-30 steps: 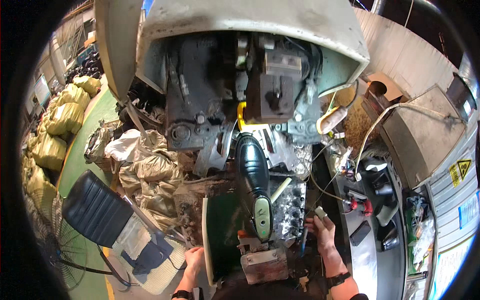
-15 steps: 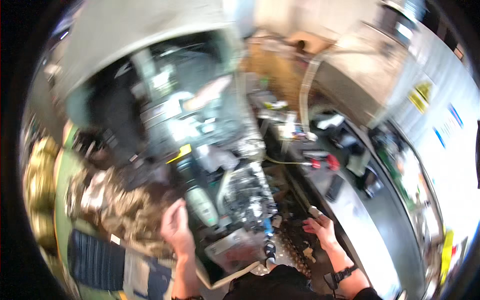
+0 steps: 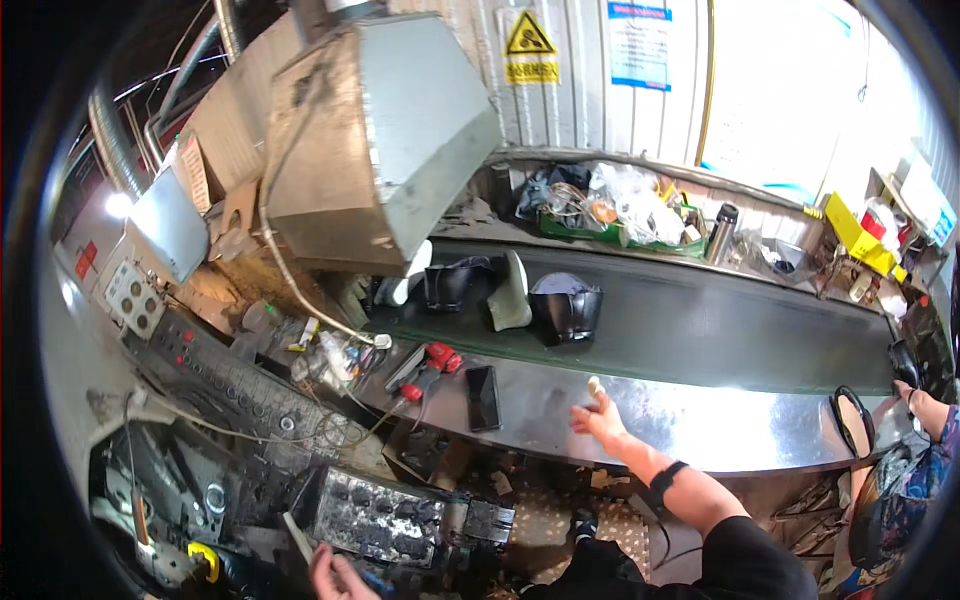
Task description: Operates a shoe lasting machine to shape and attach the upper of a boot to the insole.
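My right hand [image 3: 601, 418] reaches over the shiny metal ledge [image 3: 690, 415] beside a conveyor belt, fingers spread and holding nothing; a pale wrap shows on one fingertip. To its left on the ledge lie a black phone [image 3: 483, 398] and a red hand tool [image 3: 432, 370] with a cord. On the dark belt [image 3: 690, 310] stand black shoe uppers [image 3: 568, 308] and pale foot-shaped pieces [image 3: 510, 292]. My left hand [image 3: 338, 576] is low at the bottom edge, partly cut off, its visible fingers loosely apart. Close to it is a pale strip [image 3: 298, 538] on the machine.
At the far right another person's hand [image 3: 922, 408] is near a dark shoe piece [image 3: 903, 360] and a black oval-framed object [image 3: 852, 422]. A metal hood [image 3: 380, 140] hangs over the belt's left end. Behind stand a green crate [image 3: 620, 230] and a flask [image 3: 722, 233].
The view has swung right, from the machine at left to the belt. My right hand now extends over the ledge, and my left hand sits at the bottom edge.
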{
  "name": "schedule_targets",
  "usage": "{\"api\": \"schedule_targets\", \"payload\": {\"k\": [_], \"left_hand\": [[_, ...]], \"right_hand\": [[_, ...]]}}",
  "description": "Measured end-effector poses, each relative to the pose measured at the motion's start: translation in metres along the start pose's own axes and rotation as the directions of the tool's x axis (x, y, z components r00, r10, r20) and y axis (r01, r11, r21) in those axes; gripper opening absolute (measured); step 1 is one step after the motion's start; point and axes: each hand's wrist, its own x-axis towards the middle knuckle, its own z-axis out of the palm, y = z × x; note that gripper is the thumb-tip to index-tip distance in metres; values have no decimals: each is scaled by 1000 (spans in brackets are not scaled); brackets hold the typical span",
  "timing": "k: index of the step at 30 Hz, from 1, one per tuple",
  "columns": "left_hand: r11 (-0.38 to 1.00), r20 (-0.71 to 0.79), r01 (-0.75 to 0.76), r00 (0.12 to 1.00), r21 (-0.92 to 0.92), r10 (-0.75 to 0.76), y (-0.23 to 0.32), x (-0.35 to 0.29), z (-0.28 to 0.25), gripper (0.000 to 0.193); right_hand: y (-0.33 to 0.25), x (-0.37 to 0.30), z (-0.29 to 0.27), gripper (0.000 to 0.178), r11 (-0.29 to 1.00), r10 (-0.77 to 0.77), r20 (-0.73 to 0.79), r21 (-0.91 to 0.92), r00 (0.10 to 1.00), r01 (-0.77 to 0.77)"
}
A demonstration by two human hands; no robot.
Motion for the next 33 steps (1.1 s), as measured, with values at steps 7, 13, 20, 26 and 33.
{"api": "schedule_targets", "payload": {"k": [7, 13, 20, 26, 33], "left_hand": [[883, 410, -380, 877, 274, 250, 44, -35, 71, 20], [905, 474, -330, 863, 268, 175, 62, -27, 105, 18], [928, 678, -360, 707, 96, 204, 50, 7, 196, 16], [952, 839, -36, 464, -304, 286, 17, 25, 380, 20], [989, 907, 11, 400, -146, 129, -27, 18, 645, 41]], "right_hand": [[-18, 148, -22, 118, 788, 140, 11, 604, 990, -118], [-26, 214, -26, 113, 659, 244, -120, 748, 962, -74], [-66, 168, -104, 101, 643, 189, -305, 757, 933, 118], [-8, 18, -207, 91, 731, 183, -453, 656, 872, 187], [32, -158, -176, 88, 537, 355, -471, 810, 807, 236]]}}
